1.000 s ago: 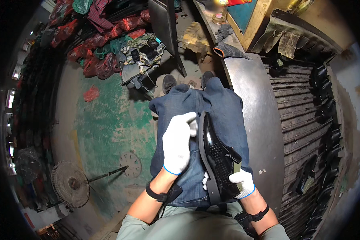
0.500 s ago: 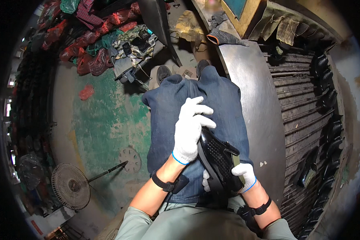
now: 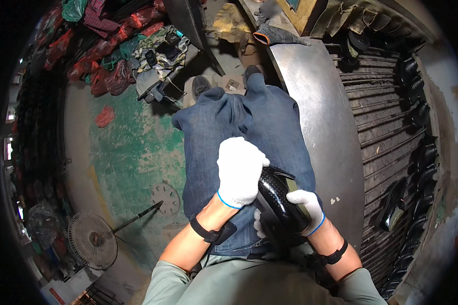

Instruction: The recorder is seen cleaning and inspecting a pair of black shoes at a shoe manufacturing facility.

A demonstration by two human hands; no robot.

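A glossy black shoe (image 3: 281,197) with a perforated upper and a thick dark sole lies over my lap, above my jeans (image 3: 208,142). In its white, blue-cuffed glove, my left hand (image 3: 240,174) is closed with its fingertips curled at the shoe's far end. My right hand (image 3: 310,207), gloved the same way, grips the near part, thumb on the pale lining at the opening and fingertips showing on the sole side. Part of the sole is hidden beneath the shoe and by my left hand.
A metal bench top (image 3: 323,117) runs along my right, beside a slatted rack (image 3: 374,132) with several black shoes. A dark glove (image 3: 282,35) lies at the bench's far end. A fan (image 3: 92,239) stands left; red bags (image 3: 109,79) and camouflage cloth (image 3: 160,53) lie far left.
My left hand has gone from extended fingers to a curled grip at the shoe's end. The shoe has rolled, showing more of its glossy upper. The whole view has shifted slightly.
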